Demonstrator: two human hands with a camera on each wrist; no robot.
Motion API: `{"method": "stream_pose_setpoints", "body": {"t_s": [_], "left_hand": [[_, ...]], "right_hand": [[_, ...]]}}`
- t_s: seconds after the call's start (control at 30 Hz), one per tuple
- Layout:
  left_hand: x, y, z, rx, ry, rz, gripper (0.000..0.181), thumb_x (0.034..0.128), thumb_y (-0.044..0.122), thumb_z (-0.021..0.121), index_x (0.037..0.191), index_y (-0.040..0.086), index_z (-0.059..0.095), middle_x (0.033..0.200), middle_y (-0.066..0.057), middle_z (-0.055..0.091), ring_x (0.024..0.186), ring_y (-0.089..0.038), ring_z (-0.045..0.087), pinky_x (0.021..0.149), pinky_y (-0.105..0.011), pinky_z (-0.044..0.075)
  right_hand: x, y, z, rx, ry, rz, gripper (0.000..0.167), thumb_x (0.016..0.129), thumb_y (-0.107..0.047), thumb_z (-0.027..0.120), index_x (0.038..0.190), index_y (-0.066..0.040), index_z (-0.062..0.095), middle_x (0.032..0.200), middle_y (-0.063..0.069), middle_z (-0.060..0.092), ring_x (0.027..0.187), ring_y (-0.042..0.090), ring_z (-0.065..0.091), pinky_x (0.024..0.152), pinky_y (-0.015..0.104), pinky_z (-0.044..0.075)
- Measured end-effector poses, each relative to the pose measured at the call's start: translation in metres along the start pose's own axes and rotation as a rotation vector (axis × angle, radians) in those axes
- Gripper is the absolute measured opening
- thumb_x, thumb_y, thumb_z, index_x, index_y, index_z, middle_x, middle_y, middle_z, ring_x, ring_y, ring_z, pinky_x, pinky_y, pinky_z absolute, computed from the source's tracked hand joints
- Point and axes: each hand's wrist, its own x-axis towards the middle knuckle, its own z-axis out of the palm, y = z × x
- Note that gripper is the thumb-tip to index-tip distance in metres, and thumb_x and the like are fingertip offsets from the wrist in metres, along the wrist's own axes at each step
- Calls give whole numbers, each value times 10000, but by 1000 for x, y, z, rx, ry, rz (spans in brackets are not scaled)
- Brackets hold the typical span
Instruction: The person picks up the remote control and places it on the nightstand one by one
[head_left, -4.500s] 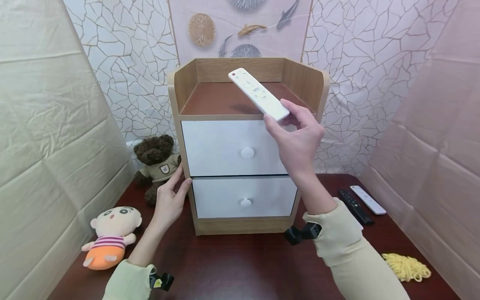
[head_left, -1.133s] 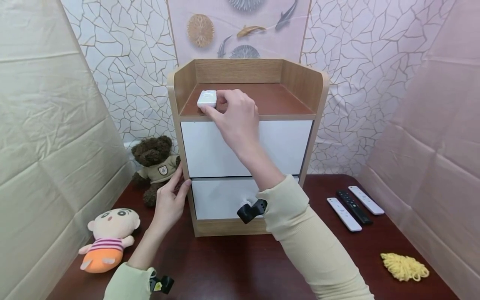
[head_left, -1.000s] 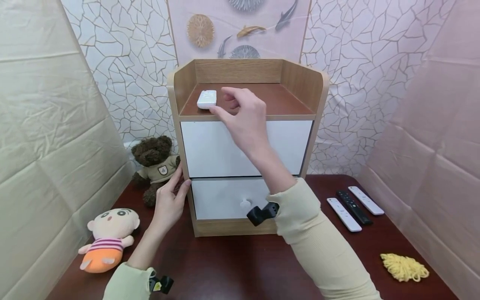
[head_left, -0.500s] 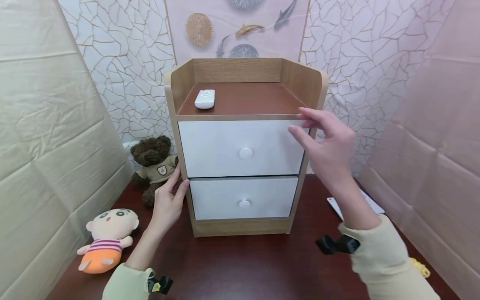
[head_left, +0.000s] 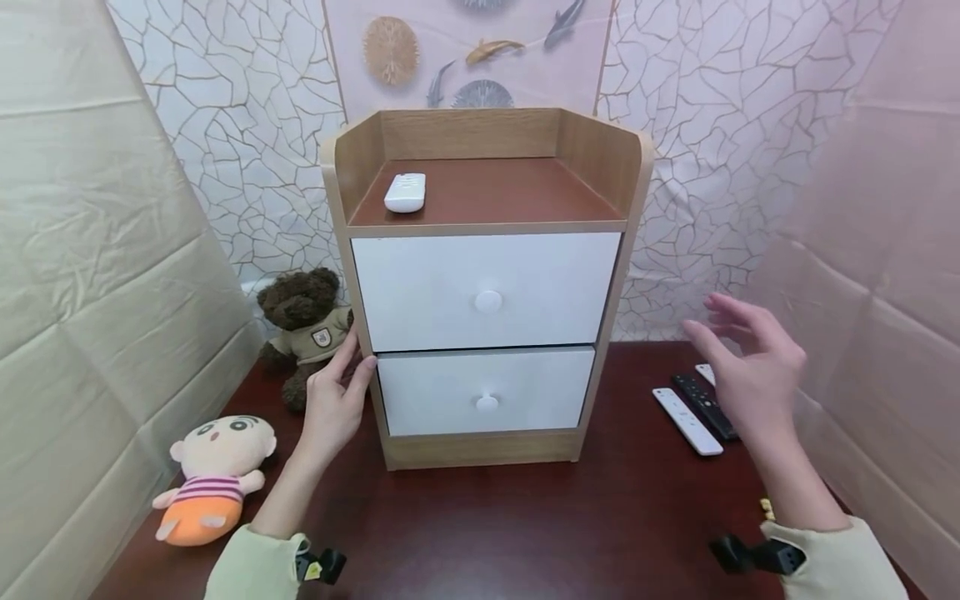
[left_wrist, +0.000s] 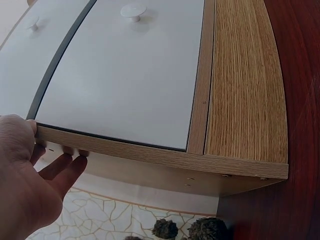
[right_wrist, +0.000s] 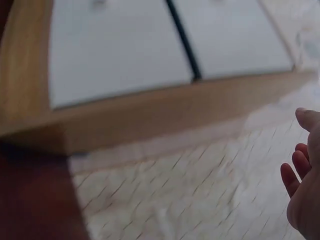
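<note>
A small two-drawer cabinet (head_left: 480, 454) with white drawer fronts and wood-grain edges stands in the middle of the table. My left hand (head_left: 333, 404) holds its left edge, thumb on the front frame and fingers against the side panel; the left wrist view shows this hand (left_wrist: 25, 175) close up. On the cabinet's brown top, near the left, lies a white remote control (head_left: 406, 193). My right hand (head_left: 753, 371) hangs in the air right of the cabinet, loosely bent and holding nothing. Beneath it are another white remote (head_left: 687, 422) and a black remote (head_left: 703, 406).
A third white remote (head_left: 705, 373) is partly hidden behind the right hand. On the left sit a brown teddy bear (head_left: 303, 329) and a plush doll (head_left: 217, 479). Yellow yarn (head_left: 767, 509) shows beside the right wrist. Fabric walls flank the dark red table (head_left: 487, 533).
My right hand carried the white remote to the cabinet top, set it down left of centre, released it, then drew back to the right and lower. The left hand stayed on the edge.
</note>
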Motion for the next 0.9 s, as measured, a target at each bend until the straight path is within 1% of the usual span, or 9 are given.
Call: {"method": "stream_pose_setpoints", "body": {"t_s": [0.13,0.23,0.4,0.43,0.47,0.57,0.67,0.77,0.9], "left_hand": [[0,-1,0,11,-1,1,548,1041,126,633,1551,55,444,1469,-178,529,1110,-316,678,822,-140,513],[0,0,1,13,-2,0,546,1040,138,637,1548,59,453,1480,-167,521,1106,-305,680,825,-204,534],[0,0,3,6,0,4,541,1039,138,638,1545,62,461,1491,-157,512,1079,-288,687,786,-126,494],[0,0,3,8,0,7,542,1040,140,638,1546,65,460,1492,-154,511,1056,-280,692,772,-134,495],[0,-1,3,8,2,9,540,1039,137,638,1544,62,462,1492,-157,509,1003,-274,701,740,-118,475],[0,-1,4,12,3,12,538,1043,141,632,1546,58,459,1495,-160,500,842,-259,694,676,-148,464],[0,-1,3,12,5,7,535,1044,142,630,1545,58,461,1496,-161,496,759,-255,669,647,-179,457],[0,-1,1,9,5,-1,534,1046,145,628,1547,65,460,1500,-151,496,782,-262,676,661,-220,485],[0,-1,-1,-11,-5,-11,547,1050,148,622,1561,82,439,1522,-129,481,1033,-270,689,776,-371,574]], "right_hand": [[-16,38,-18,-57,38,178,400,852,6,824,1241,-50,746,1022,-166,714,876,-12,672,812,96,498],[-31,65,-30,-74,64,286,394,860,-9,818,1243,-65,747,968,-224,699,849,-51,667,770,67,490],[-54,96,-43,-116,88,411,392,872,-53,819,1255,-80,741,923,-265,677,830,-84,641,749,43,461],[-57,101,-45,-125,94,435,398,874,-65,821,1263,-82,738,919,-271,673,825,-92,633,745,41,453],[-60,104,-46,-129,97,470,407,877,-83,822,1273,-96,735,917,-271,669,823,-97,623,736,39,447],[-68,115,-48,-136,100,548,443,882,-128,829,1310,-107,718,903,-301,655,825,-110,607,712,33,430],[-75,126,-46,-162,82,576,475,880,-141,833,1330,-72,699,866,-331,630,816,-121,593,692,21,424],[-82,135,-43,-208,49,566,513,877,-147,836,1346,-15,673,848,-363,596,793,-151,578,681,16,417],[-90,146,-41,-280,-12,578,541,886,-174,830,1366,-3,649,858,-379,554,745,-204,538,658,19,402]]}}
